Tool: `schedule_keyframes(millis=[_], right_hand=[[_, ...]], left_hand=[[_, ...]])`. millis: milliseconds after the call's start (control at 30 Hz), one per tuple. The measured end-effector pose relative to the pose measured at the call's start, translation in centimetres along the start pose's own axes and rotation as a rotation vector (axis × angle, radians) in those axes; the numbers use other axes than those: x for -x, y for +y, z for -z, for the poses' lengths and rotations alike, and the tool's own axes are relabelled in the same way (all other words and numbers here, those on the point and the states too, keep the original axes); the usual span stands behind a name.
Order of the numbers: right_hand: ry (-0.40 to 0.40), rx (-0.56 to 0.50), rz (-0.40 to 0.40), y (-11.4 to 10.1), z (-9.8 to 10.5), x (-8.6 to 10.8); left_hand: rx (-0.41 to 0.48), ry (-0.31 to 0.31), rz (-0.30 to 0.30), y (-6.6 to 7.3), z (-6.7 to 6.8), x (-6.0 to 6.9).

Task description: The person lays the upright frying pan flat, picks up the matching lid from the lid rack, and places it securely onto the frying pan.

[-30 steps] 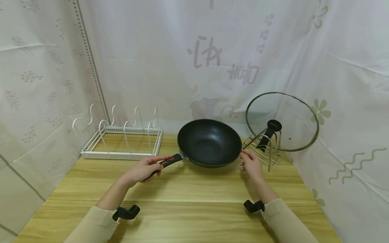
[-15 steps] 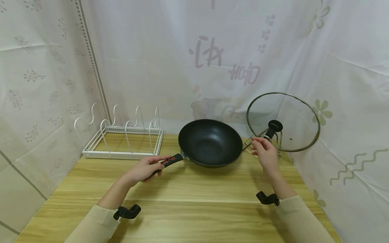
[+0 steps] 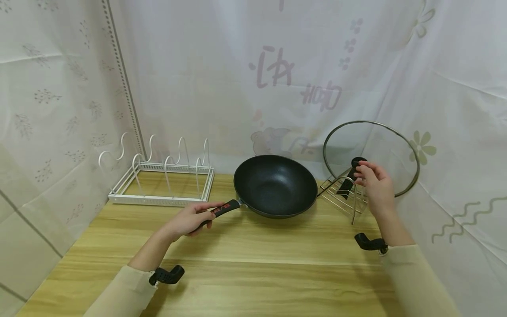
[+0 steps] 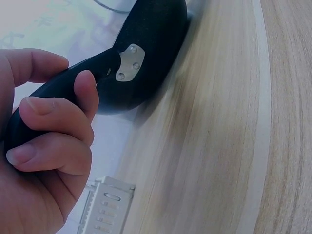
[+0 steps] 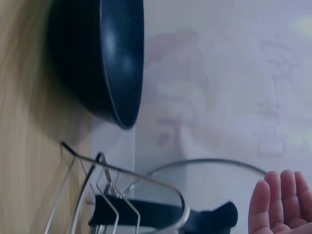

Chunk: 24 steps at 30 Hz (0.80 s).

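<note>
A black wok (image 3: 276,185) sits on the wooden table, its inside facing up and slightly towards me. My left hand (image 3: 191,220) grips the wok's black handle (image 3: 226,208); in the left wrist view the fingers (image 4: 56,114) curl round this handle. At the right, a glass lid (image 3: 380,145) with a metal rim leans upright in a small wire rack (image 3: 343,204). In front of the lid is my right hand (image 3: 376,185), near its black handle (image 3: 344,188). Seen from the right wrist, the fingers (image 5: 275,202) are nearly straight, with a gap to that handle.
A white metal pot rack (image 3: 158,203) with several curved dividers stands at the back left of the table (image 3: 253,281). Printed curtains (image 3: 222,88) hang behind and at both sides. Each wrist carries a small black camera mount (image 3: 168,275).
My right hand has left the wok's right rim and moved right and up, past the wire rack to the lid's handle. The left hand keeps its grip; the wok stays put.
</note>
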State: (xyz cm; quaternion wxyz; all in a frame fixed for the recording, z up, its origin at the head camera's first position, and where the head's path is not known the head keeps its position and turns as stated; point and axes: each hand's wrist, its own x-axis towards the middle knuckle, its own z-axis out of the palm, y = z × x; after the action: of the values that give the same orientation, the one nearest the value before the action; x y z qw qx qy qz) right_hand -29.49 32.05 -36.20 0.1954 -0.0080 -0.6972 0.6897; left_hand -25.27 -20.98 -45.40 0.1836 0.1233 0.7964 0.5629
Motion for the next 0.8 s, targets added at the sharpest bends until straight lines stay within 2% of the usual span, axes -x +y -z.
schedule_keyframes(millis=[167,333,800], right_hand=[[0.062,0.009,-0.027,-0.1,1.3,-1.0],[0.087,-0.009,-0.069,0.2,2.5,-1.6],[0.056,0.063,-0.165,2.3,3.9,-2.7]], left_hand=[[-0.001,0.001,0.005,-0.1,0.0,0.0],[0.004,0.001,0.000,-0.1,0.0,-0.1],[-0.004,0.011,-0.001,-0.1,-0.2,-0.1]])
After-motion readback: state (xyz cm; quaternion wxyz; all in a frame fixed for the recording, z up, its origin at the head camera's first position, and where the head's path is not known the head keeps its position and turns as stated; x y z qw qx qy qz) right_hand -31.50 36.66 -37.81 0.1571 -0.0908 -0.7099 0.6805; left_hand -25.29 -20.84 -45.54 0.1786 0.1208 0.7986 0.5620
